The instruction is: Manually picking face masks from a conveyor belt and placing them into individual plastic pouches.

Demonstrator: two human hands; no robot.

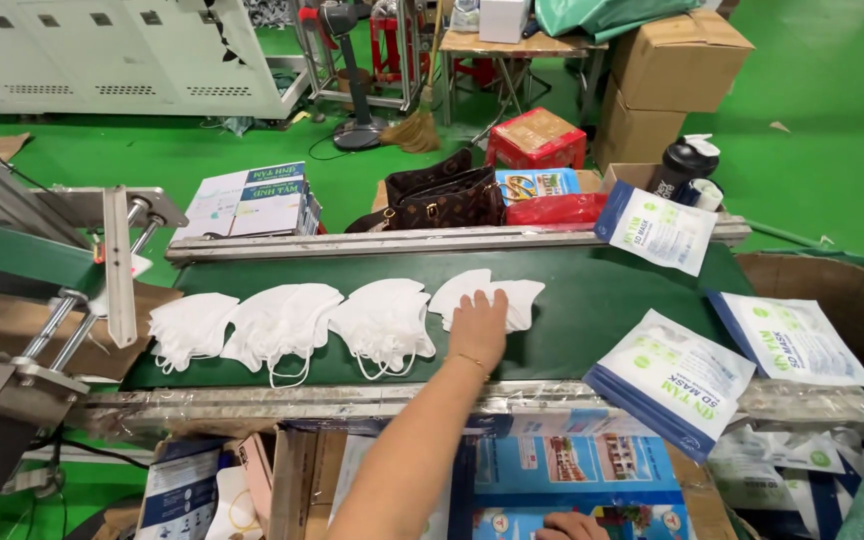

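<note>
1. Bare green conveyor belt [592,300] lies open between the rightmost white mask [487,295] and the mask pouches [670,380].
2. Left of that, three mask stacks [287,325] crowd the belt.
3. A metal rail [432,241] walls the far edge.

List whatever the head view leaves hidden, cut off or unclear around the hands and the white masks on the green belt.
- Mask: the hand lying on it hides its lower middle, so its ear loops cannot be seen.
- Other hand: cut off by the bottom edge; only part shows, resting on a blue printed box. Whether it grips is unclear.
- Bags behind the belt: lower parts hidden by the metal rail.
</note>
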